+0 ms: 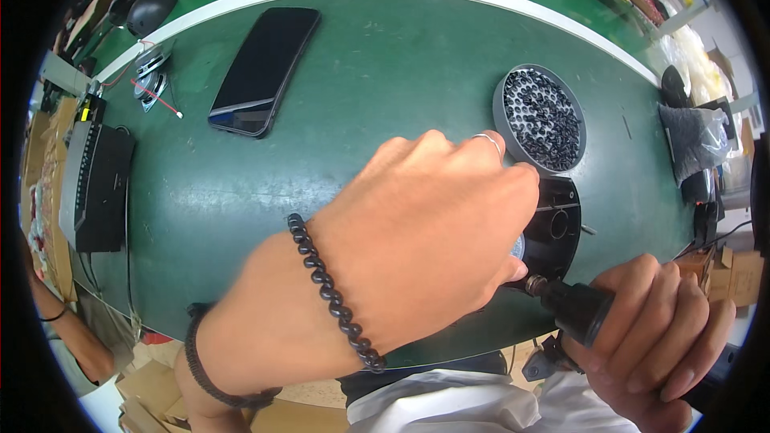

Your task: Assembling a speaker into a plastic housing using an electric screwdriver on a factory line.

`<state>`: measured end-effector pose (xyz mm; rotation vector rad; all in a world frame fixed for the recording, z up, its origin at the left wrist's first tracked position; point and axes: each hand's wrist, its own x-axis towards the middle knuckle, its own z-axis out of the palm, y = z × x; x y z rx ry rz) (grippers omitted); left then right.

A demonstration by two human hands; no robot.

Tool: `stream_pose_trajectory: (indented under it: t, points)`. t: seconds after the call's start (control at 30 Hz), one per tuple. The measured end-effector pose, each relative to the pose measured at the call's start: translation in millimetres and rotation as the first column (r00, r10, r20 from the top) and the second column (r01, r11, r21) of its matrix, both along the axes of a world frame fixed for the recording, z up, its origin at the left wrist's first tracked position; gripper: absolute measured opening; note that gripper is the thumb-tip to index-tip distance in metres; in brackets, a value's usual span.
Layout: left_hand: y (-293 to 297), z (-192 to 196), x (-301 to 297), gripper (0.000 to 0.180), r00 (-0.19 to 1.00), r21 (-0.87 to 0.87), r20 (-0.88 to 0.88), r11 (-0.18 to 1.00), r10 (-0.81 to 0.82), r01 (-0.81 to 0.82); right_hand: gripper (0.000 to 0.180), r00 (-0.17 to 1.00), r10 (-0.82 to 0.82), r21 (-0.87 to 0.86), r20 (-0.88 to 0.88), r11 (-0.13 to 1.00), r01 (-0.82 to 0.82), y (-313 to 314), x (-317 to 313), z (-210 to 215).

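Note:
My right hand (654,337) is closed around a black electric screwdriver (576,310), its bit pointing left toward a black plastic housing (561,228). My left hand (437,220) reaches across the middle, back of the hand up, with a ring and a coiled black band at the wrist. Its fingers curl down over the housing's left side, and the thumb tip lies beside the screwdriver's bit. Whatever those fingers pinch is hidden from view. Just beyond the housing stands a round grey dish (499,116) holding many small black screws (545,112).
A black smartphone (265,72) lies at the far left of the green table (385,56). Small speakers (150,76) with wires sit left of it. A black box with cables (100,184) stands at the left edge. Another person's arm (76,337) shows at far left; a plastic bag (698,144) at right.

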<state>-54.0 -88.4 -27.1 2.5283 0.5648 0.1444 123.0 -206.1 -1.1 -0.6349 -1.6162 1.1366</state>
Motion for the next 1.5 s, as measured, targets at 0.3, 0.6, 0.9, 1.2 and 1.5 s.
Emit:
stream_pose_trajectory:
  t: [0.3,0.6,0.9,1.2,1.5]
  points:
    - [1,-2,1,0.052,1.000,-0.010,-0.002,1.000,-0.013,0.013,0.038,0.974,-0.157,0.268,-0.166,0.943,0.198,-5,-4,-16]
    - [1,1,3,0.055,1.000,0.006,-0.022,1.000,-0.016,0.016,0.030,0.757,-0.290,0.286,-0.585,0.800,0.527,4,-24,-30]
    - [2,-1,1,0.056,0.999,-0.004,-0.031,1.000,-0.013,0.013,0.042,0.976,-0.171,-0.011,-0.133,0.985,0.171,-5,-1,18]
    - [2,2,2,0.056,0.999,-0.003,-0.042,1.000,-0.025,0.025,0.040,0.955,-0.183,0.159,-0.234,0.962,0.223,-10,-5,-19]
    - [6,-1,1,0.054,0.999,-0.018,-0.033,1.000,-0.025,0.025,0.038,0.994,-0.102,0.107,-0.048,0.989,0.107,-2,1,-10]
